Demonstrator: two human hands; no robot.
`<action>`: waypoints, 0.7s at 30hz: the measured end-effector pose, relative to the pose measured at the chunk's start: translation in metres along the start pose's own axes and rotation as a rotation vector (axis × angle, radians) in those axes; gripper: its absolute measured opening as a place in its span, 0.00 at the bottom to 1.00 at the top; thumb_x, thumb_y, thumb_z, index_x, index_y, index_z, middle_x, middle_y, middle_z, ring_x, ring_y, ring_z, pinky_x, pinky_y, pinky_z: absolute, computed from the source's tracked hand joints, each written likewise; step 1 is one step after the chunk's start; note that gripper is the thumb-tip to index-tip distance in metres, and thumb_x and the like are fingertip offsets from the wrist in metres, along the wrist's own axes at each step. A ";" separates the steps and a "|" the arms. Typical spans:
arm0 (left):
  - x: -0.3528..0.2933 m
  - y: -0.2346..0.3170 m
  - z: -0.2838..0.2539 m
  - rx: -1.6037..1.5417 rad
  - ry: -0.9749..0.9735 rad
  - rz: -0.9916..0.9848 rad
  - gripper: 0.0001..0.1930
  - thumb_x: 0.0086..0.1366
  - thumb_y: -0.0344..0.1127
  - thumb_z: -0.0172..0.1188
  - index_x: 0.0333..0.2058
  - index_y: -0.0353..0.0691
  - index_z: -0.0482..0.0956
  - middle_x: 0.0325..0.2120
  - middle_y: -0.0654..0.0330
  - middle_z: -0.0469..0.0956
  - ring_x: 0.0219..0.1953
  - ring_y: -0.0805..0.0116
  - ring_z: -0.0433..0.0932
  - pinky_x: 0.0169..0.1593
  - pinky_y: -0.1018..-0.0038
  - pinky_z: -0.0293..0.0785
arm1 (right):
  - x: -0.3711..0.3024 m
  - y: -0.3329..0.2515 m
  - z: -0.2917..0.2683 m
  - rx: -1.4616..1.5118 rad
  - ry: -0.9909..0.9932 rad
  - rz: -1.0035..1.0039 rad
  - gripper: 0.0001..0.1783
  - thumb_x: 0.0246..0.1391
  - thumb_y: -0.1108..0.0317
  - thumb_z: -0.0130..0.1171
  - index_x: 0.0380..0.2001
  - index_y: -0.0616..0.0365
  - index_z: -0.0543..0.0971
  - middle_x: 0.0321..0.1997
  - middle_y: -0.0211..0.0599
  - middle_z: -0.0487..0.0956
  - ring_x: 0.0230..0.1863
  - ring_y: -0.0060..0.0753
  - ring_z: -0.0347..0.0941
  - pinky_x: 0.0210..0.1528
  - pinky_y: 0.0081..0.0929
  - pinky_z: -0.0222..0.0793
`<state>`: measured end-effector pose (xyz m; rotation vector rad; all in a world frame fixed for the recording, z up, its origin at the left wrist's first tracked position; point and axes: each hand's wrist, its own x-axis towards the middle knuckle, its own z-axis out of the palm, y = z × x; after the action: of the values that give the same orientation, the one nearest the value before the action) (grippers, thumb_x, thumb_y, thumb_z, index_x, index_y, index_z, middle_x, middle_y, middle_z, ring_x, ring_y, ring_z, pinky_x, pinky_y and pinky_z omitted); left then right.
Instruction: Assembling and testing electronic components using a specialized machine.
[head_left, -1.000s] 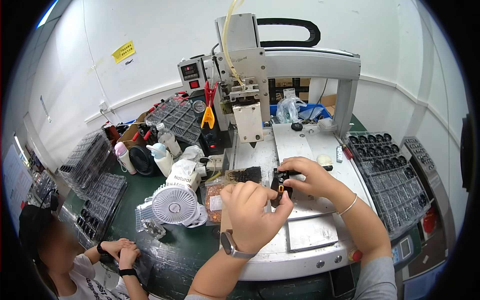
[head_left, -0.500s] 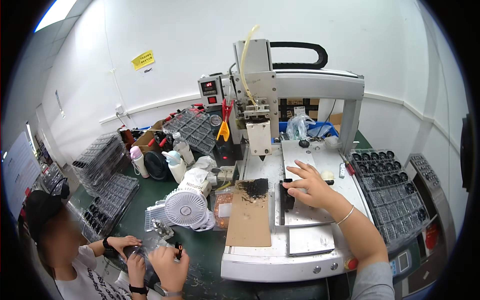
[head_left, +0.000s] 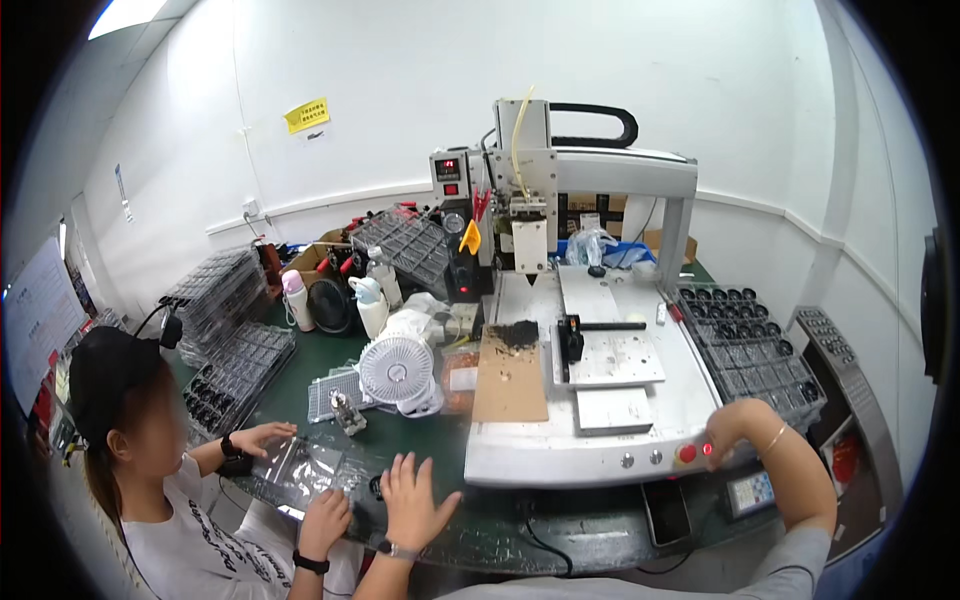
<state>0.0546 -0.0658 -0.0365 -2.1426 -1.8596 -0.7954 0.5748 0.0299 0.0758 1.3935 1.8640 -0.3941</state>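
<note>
My left hand [head_left: 415,505] is open over the green table, its fingers spread with nothing in them. Just beside its fingertips lies a small round black part [head_left: 377,487]. My right hand [head_left: 742,425] is at the front right corner of the white dispensing machine [head_left: 540,462], fingers curled down with no object visible in them. It touches or nearly touches a lit red button [head_left: 708,450], next to a larger red knob [head_left: 686,454]. A black clamp-like fixture [head_left: 571,340] with a black rod [head_left: 615,326] stands on the machine's metal plate [head_left: 620,362], below and right of the nozzle [head_left: 532,280].
At the left, a co-worker's hands [head_left: 262,438] rest by a clear plastic bag [head_left: 300,470]. A white fan [head_left: 396,372], a glass bottle [head_left: 347,412] and brown cardboard [head_left: 510,390] with black residue lie between us. Trays of black parts [head_left: 745,340] stand right of the machine.
My right hand has left the fixture and moved to the front buttons. My left hand has spread open and shifted right, away from the co-worker; the black part it held is now on the table.
</note>
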 end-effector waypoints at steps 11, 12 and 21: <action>0.081 0.102 0.064 -0.029 -0.036 0.301 0.39 0.60 0.67 0.50 0.60 0.42 0.69 0.66 0.43 0.57 0.70 0.45 0.51 0.67 0.44 0.45 | -0.004 0.003 0.024 0.451 0.309 0.139 0.15 0.46 0.58 0.66 0.30 0.60 0.83 0.27 0.38 0.84 0.28 0.33 0.79 0.34 0.31 0.74; 0.078 0.104 0.063 -0.038 -0.037 0.276 0.40 0.60 0.69 0.49 0.61 0.42 0.69 0.66 0.43 0.57 0.70 0.46 0.50 0.67 0.44 0.46 | -0.003 0.004 0.031 0.454 0.345 0.126 0.16 0.46 0.57 0.66 0.31 0.60 0.84 0.28 0.38 0.84 0.29 0.33 0.79 0.35 0.32 0.74; 0.074 0.100 0.052 -0.047 -0.121 0.278 0.40 0.61 0.69 0.48 0.62 0.44 0.68 0.67 0.42 0.55 0.72 0.47 0.47 0.70 0.46 0.35 | -0.007 -0.005 0.049 0.420 0.398 0.117 0.21 0.40 0.53 0.64 0.33 0.58 0.84 0.32 0.42 0.83 0.35 0.38 0.78 0.38 0.34 0.72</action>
<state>0.1691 0.0029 -0.0227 -2.4562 -1.5563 -0.6678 0.5896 -0.0081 0.0477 1.9713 2.0783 -0.4968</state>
